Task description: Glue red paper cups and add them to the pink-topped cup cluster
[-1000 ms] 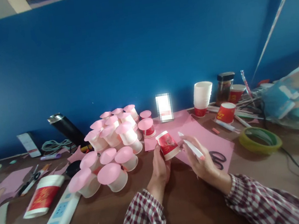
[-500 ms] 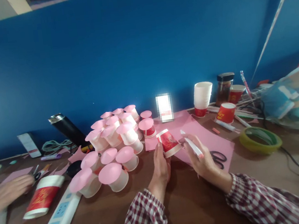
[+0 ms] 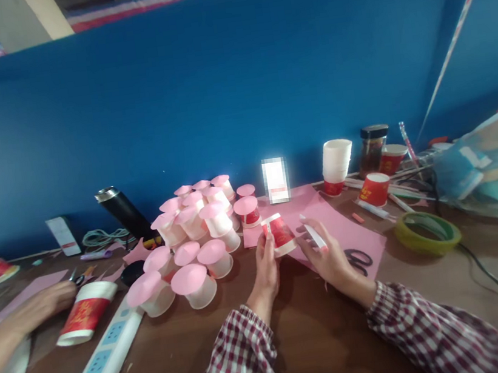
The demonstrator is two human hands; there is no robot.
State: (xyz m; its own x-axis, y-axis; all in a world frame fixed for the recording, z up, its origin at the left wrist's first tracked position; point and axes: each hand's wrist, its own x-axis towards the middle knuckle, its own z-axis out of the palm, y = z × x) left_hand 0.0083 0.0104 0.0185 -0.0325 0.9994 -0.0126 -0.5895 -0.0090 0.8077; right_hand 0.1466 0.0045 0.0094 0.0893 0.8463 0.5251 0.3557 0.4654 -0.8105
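Red paper cup [image 3: 279,233] betw. L hand [image 3: 266,268] & R hand [image 3: 327,257] fingers.

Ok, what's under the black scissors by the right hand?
The black scissors lie on a pink paper sheet, which rests on the brown table. The right hand covers the sheet's near-left part, so anything lying there is hidden.

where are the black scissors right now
In the head view the black scissors lie on the pink paper sheet, right of centre, just beyond the right hand and left of the green tape roll.
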